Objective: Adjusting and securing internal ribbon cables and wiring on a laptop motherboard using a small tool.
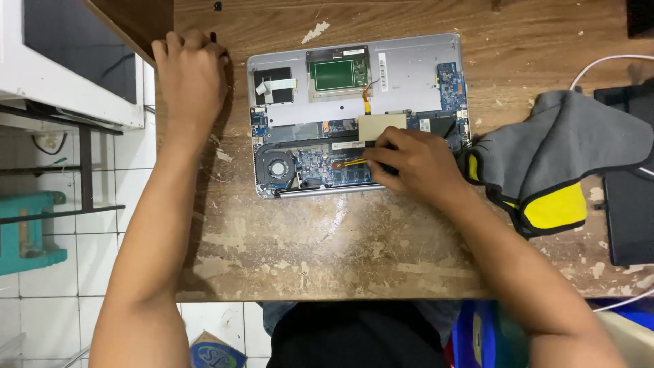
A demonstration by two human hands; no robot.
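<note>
Worn wooden desk: a yellow-tipped tool is pinched by the right hand over an opened laptop; a slip could scratch the circuit board. The left hand is curled at the desk corner over a small dark object; its grip cannot be told.

Both arms bare, reaching forward from the body at 6 o'clock. Left arm runs nearly straight up toward 11 o'clock, elbow low, wrist extended. Left hand lies palm down, back of hand to camera, fingers curled over at the knuckles, tips hidden. Right arm comes in from 5 o'clock, forearm angled toward 10 o'clock. Right hand is palm down, fingers bunched and pinched together, pointing toward 9 o'clock. The hands are well apart.
</note>
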